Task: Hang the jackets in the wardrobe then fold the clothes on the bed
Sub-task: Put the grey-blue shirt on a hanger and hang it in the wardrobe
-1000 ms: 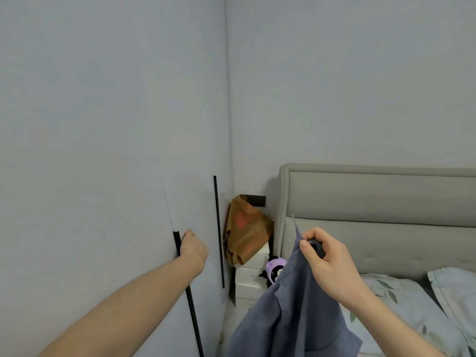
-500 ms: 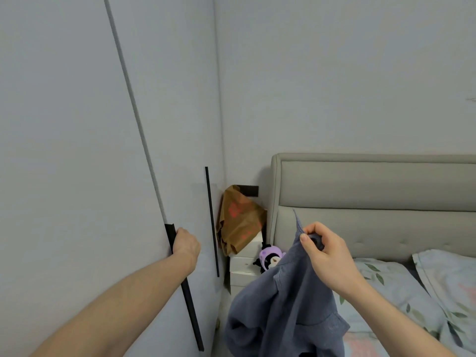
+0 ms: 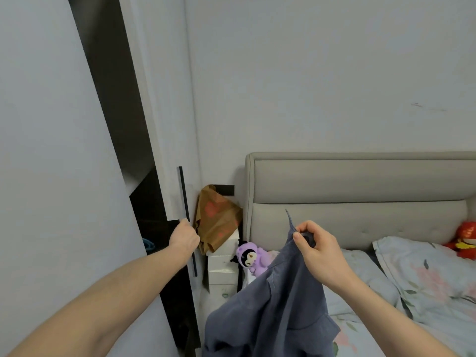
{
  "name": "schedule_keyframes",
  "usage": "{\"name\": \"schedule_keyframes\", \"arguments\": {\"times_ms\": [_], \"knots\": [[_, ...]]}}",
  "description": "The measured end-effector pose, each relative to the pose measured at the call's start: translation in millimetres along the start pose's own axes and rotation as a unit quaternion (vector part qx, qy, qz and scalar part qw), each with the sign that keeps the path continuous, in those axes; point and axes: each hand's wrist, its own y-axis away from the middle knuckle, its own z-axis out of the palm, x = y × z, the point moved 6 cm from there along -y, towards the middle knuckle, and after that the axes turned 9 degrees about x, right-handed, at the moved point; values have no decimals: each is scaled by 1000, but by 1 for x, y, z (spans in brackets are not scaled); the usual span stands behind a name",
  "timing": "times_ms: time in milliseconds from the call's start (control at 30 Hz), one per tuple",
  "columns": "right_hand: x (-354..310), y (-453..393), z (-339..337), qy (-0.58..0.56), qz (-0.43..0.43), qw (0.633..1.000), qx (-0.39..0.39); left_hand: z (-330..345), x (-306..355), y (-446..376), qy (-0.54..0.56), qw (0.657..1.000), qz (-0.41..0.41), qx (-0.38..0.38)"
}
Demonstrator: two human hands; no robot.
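My right hand (image 3: 319,251) pinches a blue-grey jacket (image 3: 278,313) near its collar and holds it up over the bed's near corner; the cloth hangs down to the bottom edge. My left hand (image 3: 184,238) grips the black handle at the edge of the pale wardrobe door (image 3: 51,176), which stands partly open. A dark strip of the wardrobe's inside (image 3: 116,99) shows between the two doors. A small blue item (image 3: 149,244) shows inside; the rest of the interior is too dark to read.
The second wardrobe door has a black handle (image 3: 183,194). In the corner, a brown bag (image 3: 216,220) and purple plush toy (image 3: 249,256) sit on white boxes (image 3: 221,269). To the right stands the bed with grey headboard (image 3: 360,181), floral pillow (image 3: 425,266) and red plush (image 3: 466,238).
My left hand has pulled the wardrobe door open, so a dark gap now shows where the doors were shut. My right hand keeps the jacket raised in much the same place.
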Motion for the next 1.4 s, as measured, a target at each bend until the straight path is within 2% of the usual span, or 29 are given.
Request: {"name": "schedule_keyframes", "arguments": {"times_ms": [100,400,600,800,1033,1200,1400], "knots": [[6,0,-10,0,8,1000,1,-8,10,-10,-41,998,48,24],[23,0,-31,7,22,1000,16,-38,20,-42,-1,981,128,145],[33,-13,-29,15,24,1000,13,-65,28,-79,14,969,136,208],[49,-34,-19,8,39,999,16,-96,32,-119,32,966,119,227],[66,-63,-9,15,60,998,30,-121,32,-186,23,961,134,241],[68,-71,-3,29,70,996,36,-122,54,-196,-26,968,143,205],[62,-77,18,29,64,997,22,-114,54,-194,-20,951,187,245]]}}
